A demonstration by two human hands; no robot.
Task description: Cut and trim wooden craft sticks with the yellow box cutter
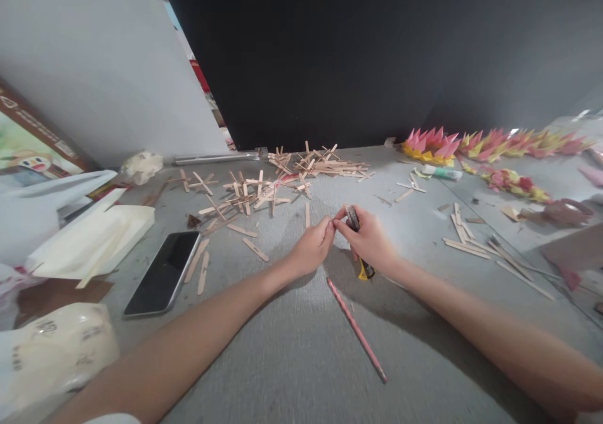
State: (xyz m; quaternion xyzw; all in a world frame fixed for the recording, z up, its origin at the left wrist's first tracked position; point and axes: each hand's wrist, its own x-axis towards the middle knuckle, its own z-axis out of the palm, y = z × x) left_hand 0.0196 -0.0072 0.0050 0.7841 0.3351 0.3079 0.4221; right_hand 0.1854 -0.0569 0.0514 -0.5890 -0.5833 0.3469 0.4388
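Observation:
My right hand point(370, 239) is closed around a utility knife point(365, 269), black with a yellow end that sticks out below the palm. Its upper part shows between thumb and fingers. My left hand point(314, 244) is pinched shut, its fingertips meeting those of the right hand. Whatever it grips is too small or hidden to make out. A wooden craft stick point(308, 215) lies just beyond the left hand. Below both hands a pink pencil point(357, 330) rests slantwise on the grey table point(264, 361).
A heap of craft sticks point(325, 165) lies at the back, with several crossed pieces in front. On the left are a phone point(162, 273) and a pale tray point(98, 239). Pink and yellow folded paper point(431, 146), a glue tube point(441, 173) and a tape roll point(568, 212) lie right.

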